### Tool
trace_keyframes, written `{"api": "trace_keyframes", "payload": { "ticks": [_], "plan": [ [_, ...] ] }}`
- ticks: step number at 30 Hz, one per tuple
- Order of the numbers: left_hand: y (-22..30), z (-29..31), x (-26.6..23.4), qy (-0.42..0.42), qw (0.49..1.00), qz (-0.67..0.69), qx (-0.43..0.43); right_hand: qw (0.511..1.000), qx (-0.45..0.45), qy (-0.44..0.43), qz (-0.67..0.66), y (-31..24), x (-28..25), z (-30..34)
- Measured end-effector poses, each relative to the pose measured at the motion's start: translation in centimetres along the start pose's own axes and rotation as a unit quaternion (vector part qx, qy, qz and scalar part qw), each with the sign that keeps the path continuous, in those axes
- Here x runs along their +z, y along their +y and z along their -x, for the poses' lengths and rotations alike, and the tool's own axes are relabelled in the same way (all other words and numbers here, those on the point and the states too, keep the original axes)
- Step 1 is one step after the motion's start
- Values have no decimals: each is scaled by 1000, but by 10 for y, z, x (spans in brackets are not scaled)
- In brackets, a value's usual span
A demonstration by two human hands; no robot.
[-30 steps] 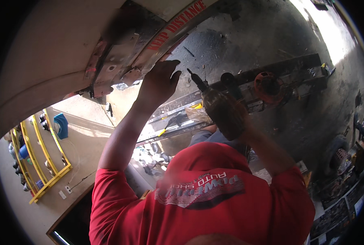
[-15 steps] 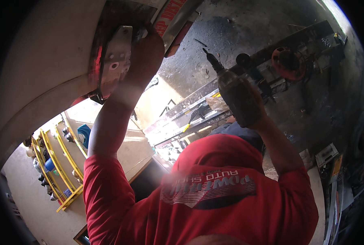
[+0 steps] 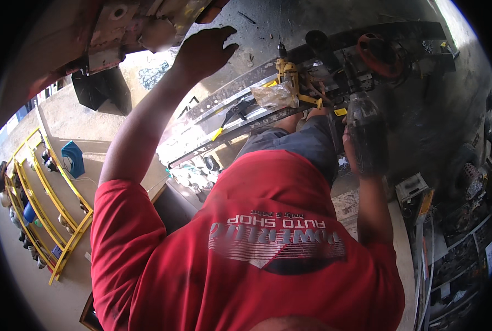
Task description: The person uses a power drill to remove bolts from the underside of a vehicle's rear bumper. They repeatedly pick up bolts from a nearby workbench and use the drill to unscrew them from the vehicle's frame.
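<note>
My left hand (image 3: 202, 55) reaches up below the vehicle body (image 3: 119, 38), its fingers spread and holding nothing. On the right, my right hand (image 3: 349, 146) grips a dark, bottle-shaped power tool (image 3: 367, 129) with a long narrow tip pointing away from me. That tool hangs over the right end of a long metal beam. A yellow drill (image 3: 290, 74) with a bit in its chuck lies on the beam, between my hands. Beside it sits a crumpled clear plastic bag (image 3: 274, 96).
A red-orange round object (image 3: 378, 56) lies at the beam's far right. A yellow rack (image 3: 47, 193) with assorted items stands at the left. A dark panel (image 3: 101, 91) hangs below the vehicle body. Metal strips and parts (image 3: 450, 248) crowd the right.
My left hand has come away from the metal bracket on the vehicle, its fingers now spread. My right hand has moved right with the power tool. The yellow drill has come into sight.
</note>
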State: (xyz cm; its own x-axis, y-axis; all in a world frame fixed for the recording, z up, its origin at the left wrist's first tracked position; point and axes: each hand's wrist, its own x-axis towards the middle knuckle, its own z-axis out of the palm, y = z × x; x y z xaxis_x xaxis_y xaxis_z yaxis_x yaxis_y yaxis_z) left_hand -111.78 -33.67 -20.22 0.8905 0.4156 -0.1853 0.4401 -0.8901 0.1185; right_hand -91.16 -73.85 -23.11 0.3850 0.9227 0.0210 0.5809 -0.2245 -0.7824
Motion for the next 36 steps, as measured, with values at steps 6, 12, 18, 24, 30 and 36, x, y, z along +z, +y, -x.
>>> {"api": "trace_keyframes", "payload": {
  "ticks": [6, 12, 18, 24, 30, 36],
  "plan": [
    [76, 62, 136, -183, 964, 189, -33, 996, 13, -67, 60, -13, -1, 23],
    [138, 62, 239, -114, 983, 67, 130, 994, 27, -106, -14, -18, 15, 19],
    [82, 96, 191, -229, 971, 63, 27, 989, 33, -144, -4, -4, 27, 22],
    [14, 229, 137, -43, 962, 182, -197, 989, -28, -146, -20, -13, 30, 0],
    [-24, 307, 143, -101, 948, 40, -300, 978, -104, -179, 33, -31, 37, -31],
    [-50, 337, 227, -183, 952, -77, -232, 969, -109, -218, 36, -40, 45, -44]
  ]
}}
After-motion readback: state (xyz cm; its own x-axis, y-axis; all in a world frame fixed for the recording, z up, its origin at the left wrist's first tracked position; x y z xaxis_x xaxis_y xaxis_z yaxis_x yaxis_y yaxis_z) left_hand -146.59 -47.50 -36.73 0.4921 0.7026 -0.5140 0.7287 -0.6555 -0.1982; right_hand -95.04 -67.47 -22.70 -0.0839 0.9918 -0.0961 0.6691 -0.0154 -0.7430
